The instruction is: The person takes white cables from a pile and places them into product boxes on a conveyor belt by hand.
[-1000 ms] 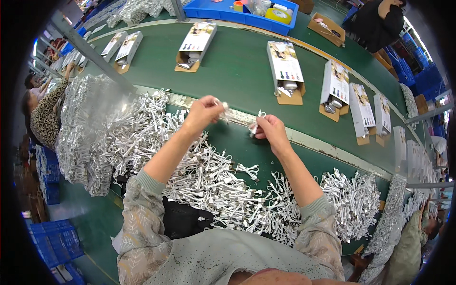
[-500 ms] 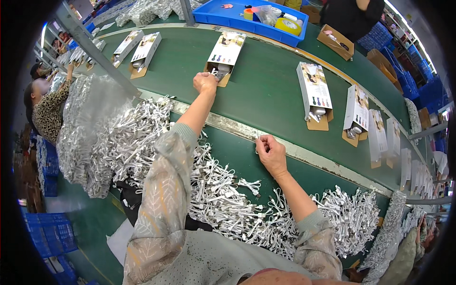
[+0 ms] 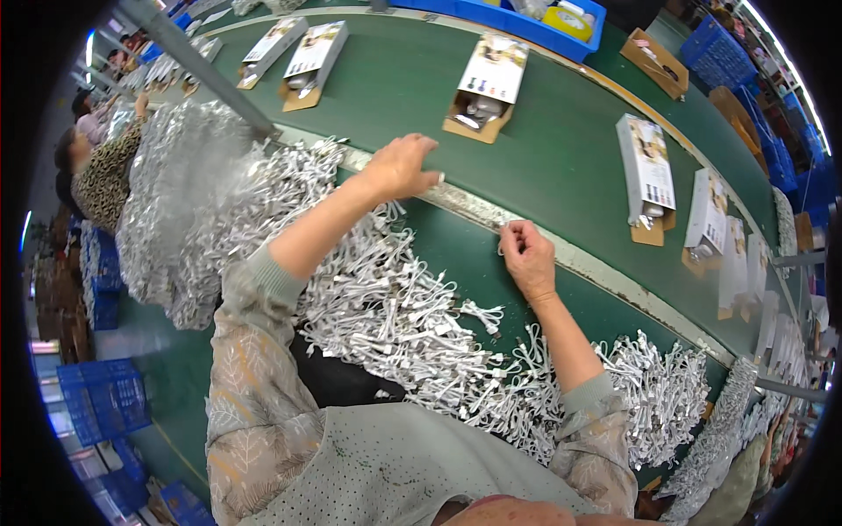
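Observation:
My left hand (image 3: 402,168) hangs over the pale rail of the belt, its fingers apart and nothing in them. Up from it lies an open-ended white carton (image 3: 493,72) with a brown flap toward me and a grey-white item in its mouth. My right hand (image 3: 529,256) is closed in a pinch beside the rail; a bit of white cable (image 3: 504,230) shows at the fingertips, the rest hidden. Below both hands spreads a heap of bundled white cables (image 3: 395,307), and a smaller cable pile (image 3: 653,399) lies right of my right forearm.
The green conveyor belt (image 3: 561,131) carries more cartons, such as one carton (image 3: 646,167) to the right. A blue tray (image 3: 592,39) with tape stands beyond. Clear plastic bags (image 3: 180,210) bulge at left, near a metal post (image 3: 197,66) and a co-worker (image 3: 105,175).
My left hand has left the carton mouth, drawn back toward the rail and opened. The cartons and tray appear farther right and higher in the shifted view. My right hand stays pinched.

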{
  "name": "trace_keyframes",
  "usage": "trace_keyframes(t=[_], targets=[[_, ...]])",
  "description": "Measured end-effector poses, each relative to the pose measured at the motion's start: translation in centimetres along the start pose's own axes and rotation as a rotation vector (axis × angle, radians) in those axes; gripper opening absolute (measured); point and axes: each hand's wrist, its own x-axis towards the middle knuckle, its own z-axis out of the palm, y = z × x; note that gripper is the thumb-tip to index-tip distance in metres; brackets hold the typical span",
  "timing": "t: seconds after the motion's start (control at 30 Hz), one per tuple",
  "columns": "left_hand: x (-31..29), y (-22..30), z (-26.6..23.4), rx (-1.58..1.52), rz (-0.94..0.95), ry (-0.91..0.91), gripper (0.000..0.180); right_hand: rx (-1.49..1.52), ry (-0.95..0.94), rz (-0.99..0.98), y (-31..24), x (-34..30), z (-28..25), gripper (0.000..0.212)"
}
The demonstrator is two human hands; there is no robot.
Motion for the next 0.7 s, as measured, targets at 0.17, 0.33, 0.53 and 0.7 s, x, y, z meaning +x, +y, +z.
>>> trace_keyframes(t=[0.17, 0.33, 0.53, 0.7], targets=[[-6.6, 1.7, 0.9, 0.400, -0.374, -0.179, 0.066, 0.043, 0.011, 0.025, 0.4, -0.2, 0.6, 0.012], [-9.5, 1.9, 4.4, 0.262, -0.117, 0.102, 0.025, 0.024, 0.015, 0.026, 0.2, -0.6, 0.9, 0.011], [-12.1, 5.3, 5.2, 0.009, 0.164, 0.161, 0.014, -0.011, 0.058, -0.008, 0.5, -0.4, 1.0, 0.011], [-13.6, 6.5, 3.6, -0.074, 0.142, 0.071, 0.012, -0.014, 0.068, -0.032, 0.5, -0.1, 1.1, 0.010]])
